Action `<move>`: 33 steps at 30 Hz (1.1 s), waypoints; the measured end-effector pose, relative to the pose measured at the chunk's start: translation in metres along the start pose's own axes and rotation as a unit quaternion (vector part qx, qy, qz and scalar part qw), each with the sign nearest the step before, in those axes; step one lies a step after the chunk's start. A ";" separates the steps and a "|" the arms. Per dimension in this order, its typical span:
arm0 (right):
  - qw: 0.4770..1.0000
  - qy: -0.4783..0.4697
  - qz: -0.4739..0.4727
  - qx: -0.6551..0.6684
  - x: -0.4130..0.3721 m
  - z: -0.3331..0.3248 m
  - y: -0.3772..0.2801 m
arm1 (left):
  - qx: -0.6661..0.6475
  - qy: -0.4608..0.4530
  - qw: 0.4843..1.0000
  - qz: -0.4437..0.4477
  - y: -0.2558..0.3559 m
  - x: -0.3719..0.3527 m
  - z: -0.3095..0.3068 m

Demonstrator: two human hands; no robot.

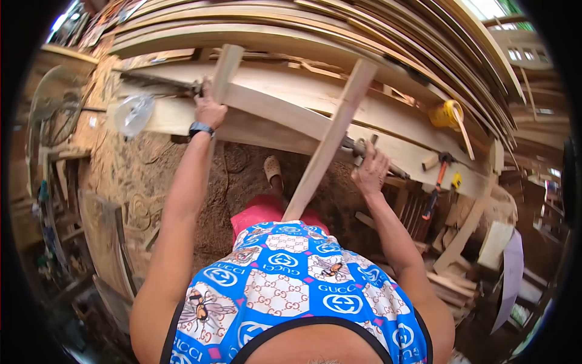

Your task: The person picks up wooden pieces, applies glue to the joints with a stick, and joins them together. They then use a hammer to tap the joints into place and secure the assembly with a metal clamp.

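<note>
A wooden frame lies across the bench in front of me: a short upright piece (228,70), a long leg (339,124) slanting toward my lap, and a wide rail (276,112) between them. What looks like a metal bar clamp spans it, its dark bar (154,79) showing at the left and its screw end (359,147) at the right. My left hand (210,110) is closed around the clamp's left jaw, against the upright piece. At the other end, my right hand (371,171) grips the clamp by its screw end, just right of the leg; its fingertips are partly hidden.
Stacked long boards (291,36) run behind the bench. On the bench's right lie a yellow container (444,114) with a stick in it, a hammer (438,182) and a yellow tape measure (456,180). A clear plastic bag (134,115) sits left. Shavings cover the floor (182,176).
</note>
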State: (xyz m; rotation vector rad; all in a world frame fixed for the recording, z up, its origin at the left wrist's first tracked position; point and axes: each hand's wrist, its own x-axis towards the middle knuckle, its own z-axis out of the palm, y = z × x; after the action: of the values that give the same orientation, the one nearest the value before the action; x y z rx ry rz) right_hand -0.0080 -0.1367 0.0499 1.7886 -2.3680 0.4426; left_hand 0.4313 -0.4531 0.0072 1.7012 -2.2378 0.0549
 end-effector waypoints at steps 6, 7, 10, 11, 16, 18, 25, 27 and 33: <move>1.000 -0.020 0.010 0.014 -0.001 -0.019 0.008 | 0.064 -0.021 0.991 0.119 -0.008 0.010 0.014; 1.000 -0.019 0.019 0.007 -0.003 -0.024 0.016 | -0.135 -0.058 0.987 -0.058 0.020 0.006 -0.017; 0.989 -0.144 0.029 0.018 0.012 -0.038 0.013 | -0.121 -0.092 0.988 0.038 -0.007 0.009 0.003; 0.988 -0.147 -0.003 0.049 0.015 -0.039 0.022 | -0.191 -0.113 0.975 -0.004 0.008 0.009 -0.022; 0.992 -0.094 -0.018 0.084 0.017 -0.026 0.010 | -0.454 -0.070 0.887 -0.043 0.009 -0.010 -0.092; 0.992 -0.095 -0.004 0.078 0.017 -0.023 0.003 | -0.400 -0.058 0.914 -0.041 -0.003 -0.020 -0.073; 0.988 -0.120 0.002 0.094 0.019 -0.035 0.001 | -0.366 -0.013 0.911 -0.189 0.022 -0.024 -0.070; 0.990 -0.098 -0.029 0.093 0.032 -0.032 0.006 | -0.394 -0.071 0.895 -0.198 0.017 -0.019 -0.072; 0.952 -0.263 0.153 0.039 0.072 -0.022 -0.020 | -0.451 -0.068 0.880 -0.133 -0.006 -0.005 -0.036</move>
State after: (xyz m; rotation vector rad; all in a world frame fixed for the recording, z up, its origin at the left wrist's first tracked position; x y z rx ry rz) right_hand -0.0105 -0.2011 0.0946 1.7418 -3.0511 0.0901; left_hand 0.4469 -0.4424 0.0385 1.4340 -1.6244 -1.0290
